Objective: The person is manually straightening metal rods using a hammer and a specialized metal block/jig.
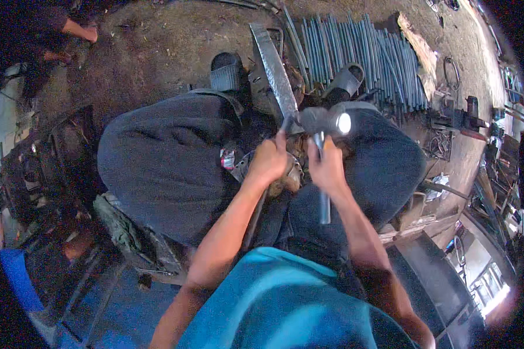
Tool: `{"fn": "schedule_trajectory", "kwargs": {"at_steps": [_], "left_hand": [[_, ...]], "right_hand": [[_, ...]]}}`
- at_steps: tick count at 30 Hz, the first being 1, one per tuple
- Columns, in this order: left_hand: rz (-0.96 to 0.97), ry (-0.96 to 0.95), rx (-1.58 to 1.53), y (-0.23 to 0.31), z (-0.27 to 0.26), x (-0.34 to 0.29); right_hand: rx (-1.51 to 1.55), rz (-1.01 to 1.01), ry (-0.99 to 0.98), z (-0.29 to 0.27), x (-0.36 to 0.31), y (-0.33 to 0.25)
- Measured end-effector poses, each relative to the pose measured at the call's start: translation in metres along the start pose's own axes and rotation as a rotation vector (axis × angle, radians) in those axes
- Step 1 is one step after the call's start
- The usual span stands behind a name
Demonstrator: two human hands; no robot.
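Note:
My left hand (269, 161) is closed round the narrow tang end of a long grey machete blade (275, 72), which points away from me with its wide tip at the far end. My right hand (327, 167) grips a hammer (324, 206) by its pale metal-looking handle. The hammer head (320, 120) is blurred, with a bright round face to the right. It is close to the base of the blade; whether they touch I cannot tell. Under the blade is a worn block (263, 96), partly hidden. A small red and white packet (227, 159) lies beside my left hand.
My sandalled feet (225, 72) flank the blade. Many grey metal rods (355, 58) lie on the floor at the far right, beside a rough wooden slab (419, 52). A dark vise-like tool (463, 120) stands further right. Another person's foot (81, 30) shows at the far left.

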State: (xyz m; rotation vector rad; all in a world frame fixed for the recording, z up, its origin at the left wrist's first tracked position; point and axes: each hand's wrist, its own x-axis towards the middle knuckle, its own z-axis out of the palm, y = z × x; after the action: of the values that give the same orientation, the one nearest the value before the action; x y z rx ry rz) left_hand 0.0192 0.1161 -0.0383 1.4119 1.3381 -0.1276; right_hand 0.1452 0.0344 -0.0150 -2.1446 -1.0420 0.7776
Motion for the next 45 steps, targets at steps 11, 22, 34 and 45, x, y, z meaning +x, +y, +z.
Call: {"fn": "schedule_trajectory", "kwargs": {"at_steps": [11,22,34,45], "left_hand": [[-0.212,-0.166,-0.381,-0.030,-0.004,0.009],[-0.113,-0.216,-0.146,-0.034,0.000,0.023],[0.104,-0.043,-0.225,-0.026,0.014,0.026],[-0.040,-0.097,-0.363,-0.016,-0.008,0.002]], "right_hand": [[0.267,-0.185,0.252,-0.091,0.021,-0.115],[0.212,0.171,0.008,-0.022,0.052,-0.039],[-0.129,-0.116,0.090,0.003,0.021,-0.009],[-0.094,-0.362,0.303,-0.091,0.035,-0.120]]}}
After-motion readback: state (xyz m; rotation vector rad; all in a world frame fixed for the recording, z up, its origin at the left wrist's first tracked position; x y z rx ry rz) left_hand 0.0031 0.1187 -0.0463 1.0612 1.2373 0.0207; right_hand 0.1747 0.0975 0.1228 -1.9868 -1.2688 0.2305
